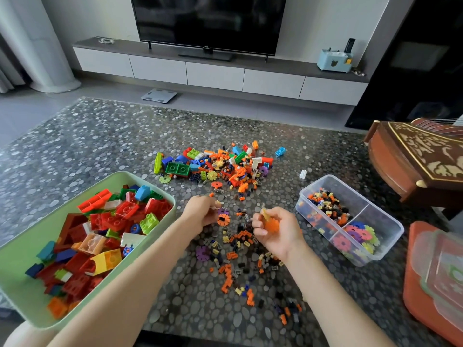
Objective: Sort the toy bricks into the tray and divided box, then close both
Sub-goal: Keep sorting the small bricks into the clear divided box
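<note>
Your right hand, gripping an orange flower disc, is nearer the divided box, which lies to its right.

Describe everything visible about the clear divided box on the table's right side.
The divided box is a clear plastic tub with rounded corners and inner partitions, lidless, standing flat on the pebble-patterned table right of the right hand, which does not touch it. One compartment holds tiny orange and black bricks; another holds pink, purple and yellow flower discs.

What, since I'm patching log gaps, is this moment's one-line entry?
left hand: pinches small brick | right hand: holds orange disc | green tray, divided box: open | pile: unsorted
</note>
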Available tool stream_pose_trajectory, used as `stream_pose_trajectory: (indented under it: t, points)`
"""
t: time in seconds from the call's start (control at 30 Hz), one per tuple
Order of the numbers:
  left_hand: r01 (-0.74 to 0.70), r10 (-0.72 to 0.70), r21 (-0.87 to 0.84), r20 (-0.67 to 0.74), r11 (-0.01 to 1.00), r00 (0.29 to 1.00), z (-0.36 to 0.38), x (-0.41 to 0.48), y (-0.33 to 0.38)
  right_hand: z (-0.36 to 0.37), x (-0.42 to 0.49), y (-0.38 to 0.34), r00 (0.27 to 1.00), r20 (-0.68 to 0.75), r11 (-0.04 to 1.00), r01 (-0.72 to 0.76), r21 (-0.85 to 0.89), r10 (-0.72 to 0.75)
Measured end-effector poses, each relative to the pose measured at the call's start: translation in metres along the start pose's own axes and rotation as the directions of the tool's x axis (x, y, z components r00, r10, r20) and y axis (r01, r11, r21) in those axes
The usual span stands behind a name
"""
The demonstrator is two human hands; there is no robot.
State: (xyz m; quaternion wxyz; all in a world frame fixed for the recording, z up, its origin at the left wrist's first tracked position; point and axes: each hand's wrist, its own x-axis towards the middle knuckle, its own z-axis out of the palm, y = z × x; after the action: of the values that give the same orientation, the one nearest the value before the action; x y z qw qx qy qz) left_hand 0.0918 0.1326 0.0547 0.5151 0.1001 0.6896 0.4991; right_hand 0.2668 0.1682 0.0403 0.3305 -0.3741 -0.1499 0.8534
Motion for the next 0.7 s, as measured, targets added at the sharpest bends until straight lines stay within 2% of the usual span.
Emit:
stream_pose_trajectory:
  t: [0.07, 0.13, 0.2, 0.23, 0.27, 0.3, 0.33, 0.37, 0.4, 0.43, 0.47, 0.5, 0.63, 0.7]
  points:
    - [0.054, -0.047, -0.144, 0.054, 0.988, 0.997, -0.003, 0.000, 0.003, 0.000, 0.000, -0.002, 0.999, -0.035, 0.999, -0.021, -0.031, 0.020]
    - [0.091, -0.077, -0.186, 0.083, 0.978, 0.994, -0.011, -0.004, 0.004, 0.007, 0.005, -0.001, 0.997, -0.072, 0.973, -0.018, -0.230, 0.001]
    - [0.110, -0.094, -0.159, 0.101, 0.981, 0.990, -0.021, -0.008, 0.001, 0.018, 0.011, 0.001, 0.995, -0.078, 0.883, 0.015, -0.469, -0.059]
    - [0.117, -0.103, -0.115, 0.119, 0.986, 0.988, -0.025, -0.012, 0.001, 0.023, 0.016, 0.003, 0.990, -0.058, 0.781, 0.063, -0.621, -0.126]
    - [0.096, -0.091, -0.028, 0.129, 0.995, 0.987, -0.029, -0.017, -0.001, 0.028, 0.021, 0.005, 0.979, -0.003, 0.596, 0.123, -0.793, -0.206]
    - [0.031, -0.047, 0.130, 0.119, 0.991, 0.992, -0.033, -0.019, -0.004, 0.031, 0.026, 0.009, 0.960, 0.088, 0.331, 0.176, -0.927, -0.266]
    - [-0.072, 0.037, 0.338, 0.108, 0.938, 0.993, -0.040, -0.021, -0.009, 0.035, 0.033, 0.013, 0.939, 0.189, 0.039, 0.209, -0.977, -0.286]
    - [-0.187, 0.140, 0.545, 0.126, 0.818, 0.982, -0.045, -0.022, -0.014, 0.038, 0.037, 0.017, 0.925, 0.257, -0.201, 0.206, -0.958, -0.278]
    - [-0.278, 0.227, 0.706, 0.168, 0.651, 0.959, -0.051, -0.024, -0.018, 0.041, 0.040, 0.020, 0.925, 0.281, -0.346, 0.183, -0.920, -0.256]
    - [-0.336, 0.279, 0.802, 0.220, 0.494, 0.935, -0.055, -0.027, -0.022, 0.044, 0.043, 0.022, 0.929, 0.285, -0.425, 0.165, -0.890, -0.235]
    - [-0.370, 0.310, 0.852, 0.263, 0.370, 0.914, -0.059, -0.030, -0.025, 0.045, 0.045, 0.023, 0.936, 0.282, -0.465, 0.158, -0.871, -0.210]
    - [-0.396, 0.330, 0.871, 0.298, 0.290, 0.896, -0.061, -0.030, -0.028, 0.047, 0.045, 0.022, 0.942, 0.278, -0.481, 0.158, -0.862, -0.188]
    - [-0.454, 0.339, 0.876, 0.383, 0.161, 0.859, -0.063, -0.027, -0.044, 0.047, 0.047, 0.019, 0.964, 0.225, -0.486, 0.129, -0.864, -0.144]
    - [-0.475, 0.332, 0.871, 0.414, 0.127, 0.848, -0.060, -0.023, -0.050, 0.042, 0.047, 0.017, 0.970, 0.191, -0.488, 0.095, -0.868, -0.151]
